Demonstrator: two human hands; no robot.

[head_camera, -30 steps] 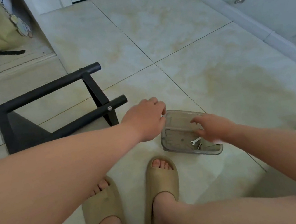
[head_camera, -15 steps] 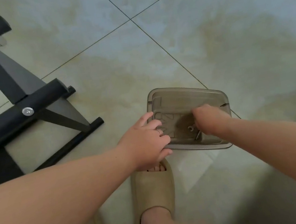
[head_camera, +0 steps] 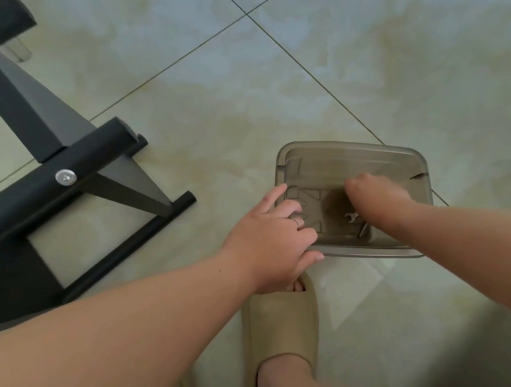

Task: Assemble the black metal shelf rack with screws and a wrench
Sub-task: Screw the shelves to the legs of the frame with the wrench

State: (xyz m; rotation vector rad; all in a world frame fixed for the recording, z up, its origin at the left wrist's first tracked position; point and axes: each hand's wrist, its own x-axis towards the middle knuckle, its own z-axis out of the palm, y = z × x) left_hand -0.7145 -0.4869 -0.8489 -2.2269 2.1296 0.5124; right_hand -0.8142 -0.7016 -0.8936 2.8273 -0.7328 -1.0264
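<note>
The black metal rack (head_camera: 30, 195) lies on the floor at the left, with one silver screw (head_camera: 66, 177) in its side bar. A translucent grey plastic box (head_camera: 352, 158) sits on the tiles right of it. My left hand (head_camera: 271, 241) grips the box's near-left corner, fingers inside the rim and thumb along the outside. My right hand (head_camera: 376, 196) reaches down into the box with its fingers curled under and hidden. A small silver wrench (head_camera: 351, 216) lies on the box floor just left of that hand.
My right foot in a beige slipper (head_camera: 282, 329) stands just in front of the box. A second slipper edge shows at the bottom left. Pale floor tiles with dark grout lines spread around the box and rack.
My left hand left the space beside the rack and took hold of the box's corner. My right hand dipped deeper into the box. The view tilted down and closer.
</note>
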